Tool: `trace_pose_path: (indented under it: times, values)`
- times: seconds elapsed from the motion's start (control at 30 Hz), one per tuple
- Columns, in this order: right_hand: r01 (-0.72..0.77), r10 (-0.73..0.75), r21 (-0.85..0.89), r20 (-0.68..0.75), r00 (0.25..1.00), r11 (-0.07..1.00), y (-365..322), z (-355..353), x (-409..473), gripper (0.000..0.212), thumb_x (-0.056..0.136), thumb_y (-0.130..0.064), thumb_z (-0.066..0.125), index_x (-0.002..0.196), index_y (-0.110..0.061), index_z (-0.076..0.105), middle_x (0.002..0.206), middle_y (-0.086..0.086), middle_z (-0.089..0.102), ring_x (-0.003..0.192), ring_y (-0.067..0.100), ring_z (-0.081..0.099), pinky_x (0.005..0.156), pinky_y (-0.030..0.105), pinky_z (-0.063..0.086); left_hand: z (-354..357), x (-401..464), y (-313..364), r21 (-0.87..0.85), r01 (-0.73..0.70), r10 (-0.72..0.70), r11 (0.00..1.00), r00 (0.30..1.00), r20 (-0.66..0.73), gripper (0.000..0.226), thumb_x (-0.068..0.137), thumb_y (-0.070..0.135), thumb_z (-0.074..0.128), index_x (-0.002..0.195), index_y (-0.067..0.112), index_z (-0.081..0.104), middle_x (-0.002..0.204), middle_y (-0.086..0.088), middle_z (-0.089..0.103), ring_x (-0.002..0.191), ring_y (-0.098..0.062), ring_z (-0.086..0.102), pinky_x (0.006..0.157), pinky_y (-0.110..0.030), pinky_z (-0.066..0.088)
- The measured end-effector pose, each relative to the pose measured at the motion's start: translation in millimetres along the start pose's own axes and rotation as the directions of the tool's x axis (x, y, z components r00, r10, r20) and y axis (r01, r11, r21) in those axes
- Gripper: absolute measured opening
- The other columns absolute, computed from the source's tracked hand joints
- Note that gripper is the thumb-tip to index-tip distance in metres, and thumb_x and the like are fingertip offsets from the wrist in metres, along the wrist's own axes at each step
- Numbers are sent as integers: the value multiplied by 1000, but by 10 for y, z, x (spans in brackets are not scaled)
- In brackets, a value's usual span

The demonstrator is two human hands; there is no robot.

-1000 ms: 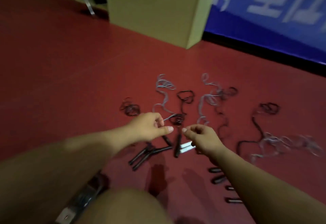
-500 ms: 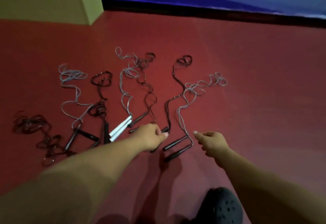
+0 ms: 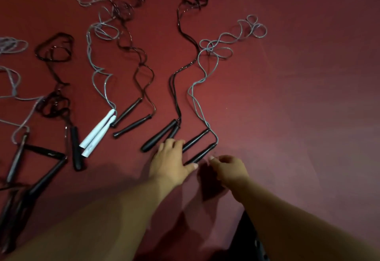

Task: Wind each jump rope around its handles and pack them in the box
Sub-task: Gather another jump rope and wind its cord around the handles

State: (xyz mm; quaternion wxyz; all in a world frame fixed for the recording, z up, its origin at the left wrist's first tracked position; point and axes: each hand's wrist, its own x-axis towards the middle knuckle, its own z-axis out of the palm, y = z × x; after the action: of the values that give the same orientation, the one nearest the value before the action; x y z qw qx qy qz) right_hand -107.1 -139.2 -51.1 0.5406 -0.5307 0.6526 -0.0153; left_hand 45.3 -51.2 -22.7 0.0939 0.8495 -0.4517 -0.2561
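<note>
Several jump ropes lie unwound on the red floor. The rightmost has a grey cord (image 3: 202,80) and two black handles (image 3: 198,137). To its left lies a black rope with black handles (image 3: 160,137). My left hand (image 3: 170,162) lies palm down over the near ends of the grey rope's handles, its thumb beside the lower one and its fingertips hidden. My right hand (image 3: 228,168) hovers just right of those handles with loosely curled fingers and holds nothing. The box is out of view.
Further left lie a second black rope with black handles (image 3: 131,117), a grey rope with white handles (image 3: 96,135) and several tangled ropes at the left edge (image 3: 41,158). A black shoe (image 3: 250,240) shows at the bottom. Bare red floor stretches to the right.
The view has dropped and shifted right, so the box and the blue wall have left the frame. My left hand moved right from the black rope's handles onto the grey rope's handles.
</note>
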Motion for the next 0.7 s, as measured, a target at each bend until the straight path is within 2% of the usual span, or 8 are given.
trace_pose_path:
  times: [0.13,0.3,0.4,0.47,0.53,0.6,0.63,0.7]
  values:
    - [-39,39,31,1,999,999,72,-42,101,28,92,-37,62,75,-15,66,67,1,65,53,17,55,56,26,46,221,145,87,108,-125,117,986,990,78,88,79,52,72,148,24,26,138,2,38,131,-22,35,107,-32,33]
    - [-66,66,56,14,998,996,22,-92,68,26,96,-34,57,81,-15,65,67,2,62,50,18,52,48,24,43,201,171,105,128,-134,115,983,982,148,38,97,37,52,127,16,47,126,-5,52,123,-27,48,103,-35,36]
    - [-62,60,-59,-30,998,996,57,-75,-11,30,95,-39,55,89,-13,69,77,6,67,70,29,64,68,38,57,76,186,190,73,-61,38,996,957,286,41,99,38,47,130,13,48,134,-10,53,126,-31,49,106,-37,39]
    - [-14,-2,-128,-122,993,992,42,-105,-117,31,94,-40,52,101,-14,68,94,8,70,93,31,67,86,40,54,-50,141,224,-28,0,11,1000,924,383,48,98,40,47,139,16,43,138,-11,53,127,-33,51,105,-38,42]
    - [64,-83,-93,-213,974,994,-68,-181,-272,34,96,-38,49,118,-14,61,113,10,66,106,30,61,94,36,47,-235,46,243,-145,42,24,988,905,425,43,97,38,50,136,21,45,127,-12,61,110,-34,64,92,-42,54]
    - [199,-208,-62,-277,938,978,-252,-281,-461,39,98,-36,47,129,-13,53,126,11,57,115,27,56,99,34,41,-461,-75,267,-197,37,50,980,908,416,23,97,33,52,118,24,51,100,-11,66,82,-36,71,69,-44,61]
    - [277,-277,-43,-300,913,960,-389,-330,-599,41,99,-35,46,133,-13,51,131,9,53,119,26,53,102,34,38,-614,-165,293,-184,9,67,983,913,402,17,97,31,53,112,23,51,89,-8,64,75,-35,71,64,-40,61]
    - [378,-377,-58,-299,877,924,-659,-379,-803,41,101,-35,42,133,-14,54,137,5,49,126,23,49,105,33,34,-864,-309,361,-144,-55,109,988,909,402,12,97,29,55,107,22,51,87,-6,62,75,-31,68,66,-32,55]
